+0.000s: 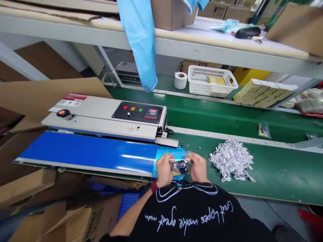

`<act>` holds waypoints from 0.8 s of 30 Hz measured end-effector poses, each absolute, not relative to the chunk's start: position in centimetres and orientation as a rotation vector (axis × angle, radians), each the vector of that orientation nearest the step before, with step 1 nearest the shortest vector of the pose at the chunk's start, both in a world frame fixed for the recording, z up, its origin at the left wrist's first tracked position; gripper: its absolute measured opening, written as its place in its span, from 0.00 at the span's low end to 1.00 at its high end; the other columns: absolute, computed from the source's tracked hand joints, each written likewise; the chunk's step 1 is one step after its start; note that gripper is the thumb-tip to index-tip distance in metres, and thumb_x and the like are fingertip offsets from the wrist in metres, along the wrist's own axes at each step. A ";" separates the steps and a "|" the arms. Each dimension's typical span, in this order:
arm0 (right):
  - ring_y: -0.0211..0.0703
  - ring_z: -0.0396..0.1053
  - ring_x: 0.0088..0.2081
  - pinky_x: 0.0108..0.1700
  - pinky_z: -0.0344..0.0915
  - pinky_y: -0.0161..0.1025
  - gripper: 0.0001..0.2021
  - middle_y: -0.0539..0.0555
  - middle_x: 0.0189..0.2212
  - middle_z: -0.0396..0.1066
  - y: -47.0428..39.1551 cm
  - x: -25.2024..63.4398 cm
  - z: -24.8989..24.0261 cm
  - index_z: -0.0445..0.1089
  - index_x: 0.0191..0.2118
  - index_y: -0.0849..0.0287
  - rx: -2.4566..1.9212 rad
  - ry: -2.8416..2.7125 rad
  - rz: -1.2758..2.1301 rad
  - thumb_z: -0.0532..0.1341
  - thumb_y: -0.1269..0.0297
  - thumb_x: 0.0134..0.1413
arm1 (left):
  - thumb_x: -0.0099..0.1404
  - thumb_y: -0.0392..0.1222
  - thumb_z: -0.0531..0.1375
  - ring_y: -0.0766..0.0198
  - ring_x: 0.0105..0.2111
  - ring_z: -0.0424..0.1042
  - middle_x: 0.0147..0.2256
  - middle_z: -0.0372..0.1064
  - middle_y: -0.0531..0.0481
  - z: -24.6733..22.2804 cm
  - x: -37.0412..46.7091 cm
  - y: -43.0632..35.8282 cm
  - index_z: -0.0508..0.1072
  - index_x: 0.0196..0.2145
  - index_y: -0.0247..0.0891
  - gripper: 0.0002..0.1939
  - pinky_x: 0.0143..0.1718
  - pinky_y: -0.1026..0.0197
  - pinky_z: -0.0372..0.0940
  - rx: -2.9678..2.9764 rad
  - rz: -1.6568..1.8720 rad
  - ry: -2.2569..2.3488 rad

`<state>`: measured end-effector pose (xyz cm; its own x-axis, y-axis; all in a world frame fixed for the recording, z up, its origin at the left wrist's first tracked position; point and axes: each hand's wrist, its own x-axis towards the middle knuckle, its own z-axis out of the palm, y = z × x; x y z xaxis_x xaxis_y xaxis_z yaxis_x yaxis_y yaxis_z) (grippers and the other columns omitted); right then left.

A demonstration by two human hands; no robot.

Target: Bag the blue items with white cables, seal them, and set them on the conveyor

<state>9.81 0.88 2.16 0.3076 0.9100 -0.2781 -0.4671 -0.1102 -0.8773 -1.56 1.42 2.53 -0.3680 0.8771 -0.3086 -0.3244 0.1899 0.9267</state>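
Between my two hands is a clear plastic bag (179, 167) with a dark item and something yellow inside; the exact kind of contents I cannot make out. My left hand (164, 170) pinches the bag's left side, and my right hand (198, 167) grips its upper right corner. The bag is held over the right end of a blue conveyor belt (101, 153). Behind that belt stands a beige band sealing machine (101, 116) with a lit red display. To the right of my right hand lies a heap of white cables (232, 160).
Another filled bag (263, 130) lies on the green belt (214, 117) at the back right. Beyond it are a white basket (212, 82), a label roll (181, 80) and stacked cards (263, 92). A blue sleeve (141, 43) hangs from the overhead shelf (227, 47). Cardboard boxes (75, 218) stand lower left.
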 end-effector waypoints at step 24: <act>0.37 0.62 0.27 0.33 0.60 0.35 0.11 0.47 0.20 0.63 2.2 9.0 1.6 0.64 0.18 0.59 -0.975 -0.301 1.484 0.67 0.65 0.39 | 0.54 0.47 0.65 0.60 0.34 0.71 0.40 0.71 0.42 -0.6 -5.6 -0.5 0.71 0.43 0.33 0.21 0.24 0.65 0.66 0.725 1.008 1.111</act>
<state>9.02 2.16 1.63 0.1316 0.9134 -0.3853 -0.6914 -0.1939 -0.6960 -5.58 -0.52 -0.60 0.1119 0.9199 -0.3759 -0.2844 0.3921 0.8748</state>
